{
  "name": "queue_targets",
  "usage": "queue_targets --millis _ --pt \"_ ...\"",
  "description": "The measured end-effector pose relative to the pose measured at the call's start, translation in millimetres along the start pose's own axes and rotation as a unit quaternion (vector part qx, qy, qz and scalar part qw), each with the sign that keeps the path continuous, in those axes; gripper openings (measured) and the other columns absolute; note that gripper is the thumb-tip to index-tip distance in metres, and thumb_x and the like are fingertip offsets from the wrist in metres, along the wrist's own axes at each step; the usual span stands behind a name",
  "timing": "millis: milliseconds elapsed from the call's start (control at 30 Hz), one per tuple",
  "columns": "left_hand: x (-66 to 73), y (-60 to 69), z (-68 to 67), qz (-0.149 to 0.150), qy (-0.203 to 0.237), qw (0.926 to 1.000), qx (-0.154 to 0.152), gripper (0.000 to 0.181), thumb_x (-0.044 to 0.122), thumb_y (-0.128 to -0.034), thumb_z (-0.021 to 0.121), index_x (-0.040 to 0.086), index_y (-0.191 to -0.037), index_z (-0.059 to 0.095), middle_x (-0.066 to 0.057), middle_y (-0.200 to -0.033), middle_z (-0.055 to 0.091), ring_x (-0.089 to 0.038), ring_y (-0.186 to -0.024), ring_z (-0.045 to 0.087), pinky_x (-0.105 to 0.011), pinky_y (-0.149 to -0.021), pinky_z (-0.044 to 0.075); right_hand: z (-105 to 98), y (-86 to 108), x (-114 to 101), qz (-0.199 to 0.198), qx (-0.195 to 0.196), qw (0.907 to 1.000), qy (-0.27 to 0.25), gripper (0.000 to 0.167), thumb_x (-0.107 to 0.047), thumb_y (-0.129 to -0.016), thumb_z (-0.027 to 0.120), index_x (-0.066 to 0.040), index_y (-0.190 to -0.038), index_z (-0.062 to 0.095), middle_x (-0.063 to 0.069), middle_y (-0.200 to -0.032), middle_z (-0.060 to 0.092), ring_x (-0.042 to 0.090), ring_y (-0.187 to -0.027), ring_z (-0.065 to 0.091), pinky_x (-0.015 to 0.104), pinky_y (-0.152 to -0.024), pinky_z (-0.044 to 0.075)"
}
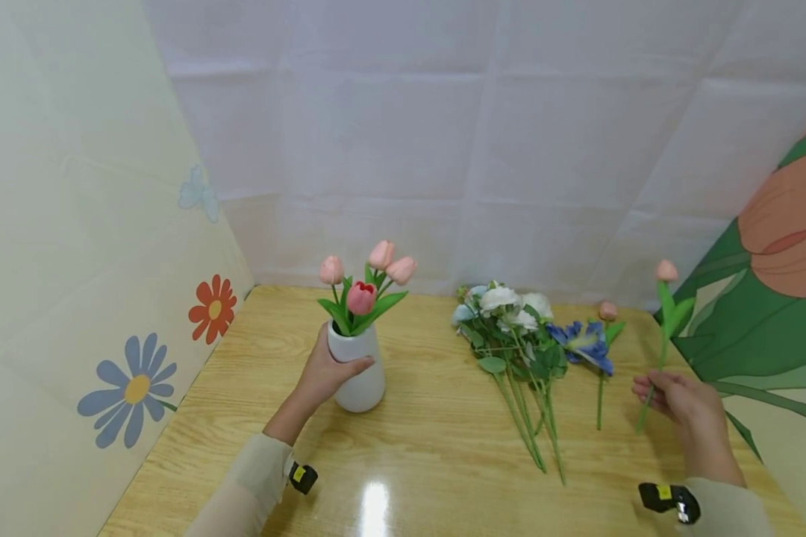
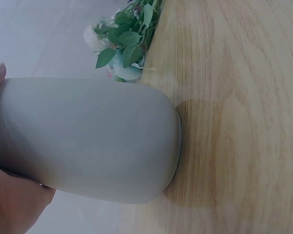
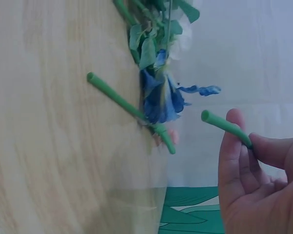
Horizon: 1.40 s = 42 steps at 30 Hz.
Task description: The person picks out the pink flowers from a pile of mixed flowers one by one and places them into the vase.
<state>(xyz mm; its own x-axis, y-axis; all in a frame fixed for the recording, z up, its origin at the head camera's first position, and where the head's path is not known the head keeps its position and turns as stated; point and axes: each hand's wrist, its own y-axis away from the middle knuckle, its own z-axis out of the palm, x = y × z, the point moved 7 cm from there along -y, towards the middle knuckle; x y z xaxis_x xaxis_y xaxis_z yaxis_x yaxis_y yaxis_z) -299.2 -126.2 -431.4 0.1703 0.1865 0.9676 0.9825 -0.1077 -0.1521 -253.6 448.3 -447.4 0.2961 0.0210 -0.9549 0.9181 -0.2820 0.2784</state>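
Observation:
A white vase point(image 1: 359, 377) stands upright on the table, with several pink tulips point(image 1: 361, 298) in it. My left hand point(image 1: 329, 371) grips the vase round its upper part, thumb across the front; the left wrist view shows the vase body point(image 2: 93, 136) and part of the hand point(image 2: 14, 200). At the right, my right hand point(image 1: 688, 406) pinches the green stem point(image 1: 663, 343) of a single light pink tulip point(image 1: 666, 271), held upright. In the right wrist view the cut end of that stem point(image 3: 219, 123) sticks out past the fingers of the hand point(image 3: 259, 180).
White and pale blue flowers point(image 1: 500, 300) with leafy stems lie right of the vase. Beside them are a blue flower point(image 1: 586, 343) and another pink tulip point(image 1: 607, 311) on the wooden table point(image 1: 436, 447). A pale cloth point(image 1: 376, 134) hangs behind, with printed flower panels at both sides.

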Motion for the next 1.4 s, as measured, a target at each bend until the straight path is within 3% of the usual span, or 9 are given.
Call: queue_targets --millis 100,200,300,467,667,933,1200,1400 --pt "-0.8 -0.4 0.0 0.001 0.001 1.0000 0.000 0.094 0.017 -0.0806 0.086 0.014 -0.154 0.026 -0.013 -0.142 0.050 -0.035 -0.127 0.050 -0.059 -0.106 0.040 2 4.1 -5 -0.015 0.007 0.9996 0.022 0.032 -0.019 -0.108 0.045 -0.023 -0.084 0.066 -0.013 -0.075 0.073 0.003 -0.070 0.071 0.023 -0.068 0.059" --pt "-1.6 -1.0 0.1 0.003 0.003 1.0000 0.000 0.094 0.016 -0.0807 0.086 0.014 -0.153 0.027 -0.013 -0.141 0.050 -0.034 -0.127 0.050 -0.059 -0.107 0.040 5 7.9 -10 -0.029 0.020 0.9986 0.038 0.023 -0.021 -0.108 0.047 -0.015 -0.095 0.064 -0.014 -0.075 0.072 0.002 -0.070 0.071 0.023 -0.066 0.058" --pt "-1.3 -1.3 0.2 0.004 0.004 1.0000 -0.001 0.092 0.017 -0.0815 0.085 0.013 -0.153 0.027 -0.013 -0.141 0.050 -0.034 -0.127 0.051 -0.058 -0.106 0.040 9 11.8 -16 -0.045 0.026 0.9983 0.028 0.015 -0.022 -0.107 0.051 -0.011 -0.102 0.060 -0.015 -0.075 0.072 0.002 -0.070 0.071 0.022 -0.065 0.058" --pt "-1.0 -1.6 0.7 0.004 0.008 1.0000 -0.003 0.091 0.017 -0.0817 0.085 0.014 -0.153 0.028 -0.013 -0.141 0.050 -0.034 -0.127 0.051 -0.059 -0.106 0.040 18 18.4 -25 -0.070 0.022 0.9971 -0.019 0.008 -0.023 -0.103 0.058 -0.017 -0.098 0.061 -0.013 -0.077 0.074 0.003 -0.070 0.071 0.022 -0.064 0.058" --pt "-2.2 -2.0 1.4 -0.003 0.010 0.9999 -0.004 0.091 0.017 -0.0815 0.086 0.016 -0.152 0.028 -0.013 -0.141 0.050 -0.034 -0.128 0.050 -0.059 -0.107 0.039 28 26.5 -34 -0.087 0.018 0.9958 -0.020 0.021 -0.028 -0.100 0.063 -0.010 -0.108 0.056 -0.013 -0.080 0.074 0.003 -0.072 0.071 0.022 -0.064 0.058" --pt "-3.5 -2.2 1.2 -0.007 0.007 1.0000 -0.002 0.091 0.018 -0.0817 0.086 0.015 -0.152 0.028 -0.013 -0.141 0.050 -0.035 -0.128 0.050 -0.060 -0.107 0.040 39 32.9 -47 -0.100 0.020 0.9943 -0.031 0.024 -0.029 -0.100 0.064 -0.010 -0.112 0.055 -0.014 -0.081 0.074 0.003 -0.073 0.072 0.021 -0.065 0.058" --pt "-1.3 -1.0 2.1 -0.004 0.005 1.0000 -0.001 0.093 0.018 -0.0811 0.086 0.013 -0.153 0.027 -0.014 -0.141 0.050 -0.035 -0.127 0.051 -0.060 -0.106 0.040 48 36.8 -56 -0.112 0.032 0.9932 0.005 0.021 -0.029 -0.102 0.061 -0.011 -0.110 0.056 -0.018 -0.080 0.074 0.002 -0.073 0.071 0.019 -0.063 0.057" --pt "0.8 -0.3 1.7 -0.004 0.004 1.0000 0.002 0.094 0.018 -0.0806 0.086 0.012 -0.153 0.026 -0.014 -0.142 0.050 -0.036 -0.128 0.051 -0.061 -0.106 0.040 54 40.6 -63 -0.122 0.025 0.9922 -0.009 0.023 -0.030 -0.100 0.064 -0.009 -0.107 0.058 -0.015 -0.080 0.075 0.002 -0.073 0.072 0.019 -0.063 0.056"
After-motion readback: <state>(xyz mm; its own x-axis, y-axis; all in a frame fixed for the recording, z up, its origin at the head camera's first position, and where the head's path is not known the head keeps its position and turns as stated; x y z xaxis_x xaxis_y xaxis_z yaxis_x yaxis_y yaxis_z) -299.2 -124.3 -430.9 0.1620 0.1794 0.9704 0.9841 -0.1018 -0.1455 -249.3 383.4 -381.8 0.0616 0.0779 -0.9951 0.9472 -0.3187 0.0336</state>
